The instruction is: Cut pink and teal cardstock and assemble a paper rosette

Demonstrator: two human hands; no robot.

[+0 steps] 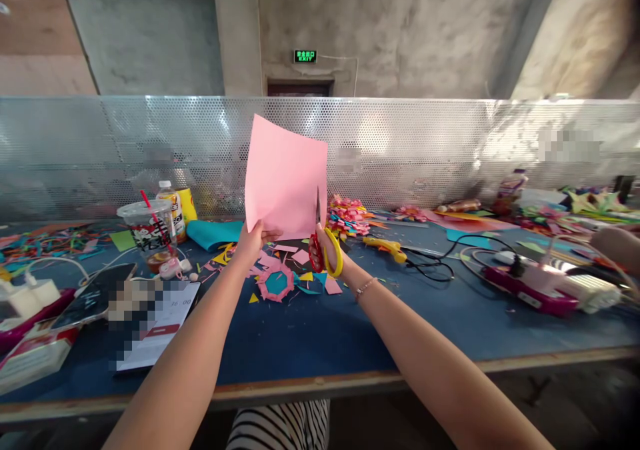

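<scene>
Now | left hand (251,240) pinched lower edge of upright pink paper sheet (285,177) above blue table (310,337) | right hand (327,250) gripped red-and-yellow scissors (320,240), blades vertical, entering sheet's bottom right edge.

A green exit sign (305,56), lettered "EXIT", is seen on the wall far beyond the hands. "16:00" is printed on a paper slip (167,320) left of the left hand (250,240).
</scene>
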